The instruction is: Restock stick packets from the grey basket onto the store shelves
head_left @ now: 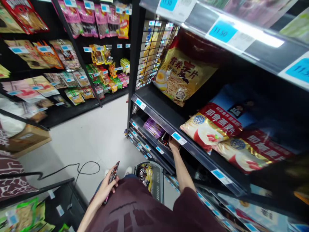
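Note:
My left hand [107, 187] is closed around a thin, dark flat item [114, 174] with a pinkish lower end, held upright at my waist; its exact kind does not show. My right hand [174, 144] reaches into a lower shelf, beneath the lip of the shelf above. Beside its fingers lies a dark package [165, 139]; the fingers are mostly hidden, so I cannot tell whether they grip it. Just left of that package sit purple packets [154, 128].
A grey basket [158, 180] with wrapped snacks stands by my feet. Above my right arm runs a shelf edge [193, 148] below oatmeal bags [212, 124]. A black cable [79, 167] loops over the floor. A cardboard box [27, 137] stands at left.

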A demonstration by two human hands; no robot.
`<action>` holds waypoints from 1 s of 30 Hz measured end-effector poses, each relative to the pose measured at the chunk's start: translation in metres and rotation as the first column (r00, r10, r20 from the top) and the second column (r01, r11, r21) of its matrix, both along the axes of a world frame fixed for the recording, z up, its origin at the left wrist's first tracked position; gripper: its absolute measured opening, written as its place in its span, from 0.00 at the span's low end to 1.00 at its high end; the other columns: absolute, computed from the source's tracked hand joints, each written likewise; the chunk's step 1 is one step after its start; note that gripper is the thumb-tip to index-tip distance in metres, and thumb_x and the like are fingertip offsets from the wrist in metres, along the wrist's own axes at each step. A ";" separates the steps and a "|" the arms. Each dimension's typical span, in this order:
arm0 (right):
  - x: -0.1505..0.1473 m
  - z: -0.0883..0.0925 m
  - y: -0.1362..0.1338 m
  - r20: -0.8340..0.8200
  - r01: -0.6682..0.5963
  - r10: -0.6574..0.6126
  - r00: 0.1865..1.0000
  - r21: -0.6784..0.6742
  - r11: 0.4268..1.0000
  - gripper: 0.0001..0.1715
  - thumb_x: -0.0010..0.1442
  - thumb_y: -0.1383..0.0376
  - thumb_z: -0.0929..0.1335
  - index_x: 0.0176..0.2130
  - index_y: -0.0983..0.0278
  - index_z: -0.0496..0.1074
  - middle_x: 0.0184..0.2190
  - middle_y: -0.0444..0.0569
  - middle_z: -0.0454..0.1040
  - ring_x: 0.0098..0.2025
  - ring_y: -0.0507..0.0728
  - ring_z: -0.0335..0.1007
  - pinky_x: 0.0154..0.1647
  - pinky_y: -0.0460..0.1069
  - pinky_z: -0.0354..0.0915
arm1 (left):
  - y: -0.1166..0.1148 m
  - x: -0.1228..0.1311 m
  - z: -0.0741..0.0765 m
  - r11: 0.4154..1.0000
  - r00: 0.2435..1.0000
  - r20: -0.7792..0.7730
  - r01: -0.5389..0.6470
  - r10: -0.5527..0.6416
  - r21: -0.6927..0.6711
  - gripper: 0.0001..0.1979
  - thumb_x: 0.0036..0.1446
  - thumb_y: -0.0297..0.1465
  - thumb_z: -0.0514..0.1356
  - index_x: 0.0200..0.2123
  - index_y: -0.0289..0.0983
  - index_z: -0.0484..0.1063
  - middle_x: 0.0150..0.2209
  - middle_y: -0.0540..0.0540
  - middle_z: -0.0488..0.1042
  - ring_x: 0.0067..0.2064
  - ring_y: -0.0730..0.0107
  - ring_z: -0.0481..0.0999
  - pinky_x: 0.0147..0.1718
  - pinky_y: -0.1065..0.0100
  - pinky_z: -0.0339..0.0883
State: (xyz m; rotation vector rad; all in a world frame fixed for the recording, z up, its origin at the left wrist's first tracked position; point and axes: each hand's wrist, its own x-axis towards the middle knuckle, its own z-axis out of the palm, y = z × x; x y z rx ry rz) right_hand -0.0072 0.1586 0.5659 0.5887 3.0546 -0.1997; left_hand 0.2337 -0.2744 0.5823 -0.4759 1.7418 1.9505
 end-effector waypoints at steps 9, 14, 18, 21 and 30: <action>0.026 -0.028 0.004 -0.009 0.078 -0.081 0.997 -0.165 0.983 0.19 0.68 0.61 0.69 0.56 0.63 0.70 0.58 0.56 0.68 0.56 0.62 0.69 0.56 0.61 0.68 | 0.012 -0.018 0.012 0.999 0.998 -0.042 0.052 -0.053 -0.015 0.40 0.57 0.39 0.60 0.69 0.43 0.47 0.39 0.49 0.70 0.33 0.70 0.72 0.22 0.73 0.69; 0.018 -0.015 0.015 -0.052 0.078 -0.100 0.994 -0.323 0.943 0.20 0.68 0.60 0.69 0.57 0.63 0.70 0.60 0.55 0.68 0.58 0.64 0.68 0.58 0.64 0.66 | 0.020 -0.023 0.012 0.993 0.991 -0.071 0.113 -0.114 -0.022 0.39 0.58 0.38 0.59 0.69 0.44 0.47 0.40 0.49 0.70 0.33 0.71 0.73 0.23 0.73 0.70; 0.025 -0.004 0.002 -0.136 0.079 -0.157 0.978 -0.456 0.886 0.25 0.68 0.58 0.69 0.61 0.63 0.67 0.64 0.57 0.62 0.64 0.67 0.60 0.64 0.68 0.57 | 0.026 -0.022 0.009 0.990 0.986 -0.108 0.124 -0.130 -0.061 0.38 0.59 0.38 0.59 0.69 0.45 0.47 0.41 0.48 0.70 0.33 0.70 0.75 0.22 0.73 0.70; 0.060 -0.007 -0.040 -0.184 0.068 -0.211 0.960 -0.577 0.814 0.28 0.73 0.57 0.59 0.65 0.68 0.60 0.67 0.65 0.56 0.68 0.68 0.53 0.67 0.66 0.53 | 0.035 -0.025 0.011 0.984 0.981 -0.146 0.110 -0.130 -0.137 0.38 0.59 0.37 0.59 0.69 0.45 0.47 0.41 0.47 0.72 0.31 0.68 0.78 0.22 0.70 0.71; 0.228 0.000 -0.186 -0.042 -0.082 0.311 0.949 -0.990 0.116 0.31 0.61 0.41 0.67 0.38 0.65 0.78 0.33 0.52 0.80 0.34 0.59 0.77 0.36 0.52 0.74 | 0.076 -0.053 0.033 0.960 0.888 -0.403 0.123 -0.219 -0.250 0.38 0.49 0.30 0.68 0.64 0.41 0.64 0.62 0.40 0.70 0.62 0.52 0.70 0.65 0.53 0.57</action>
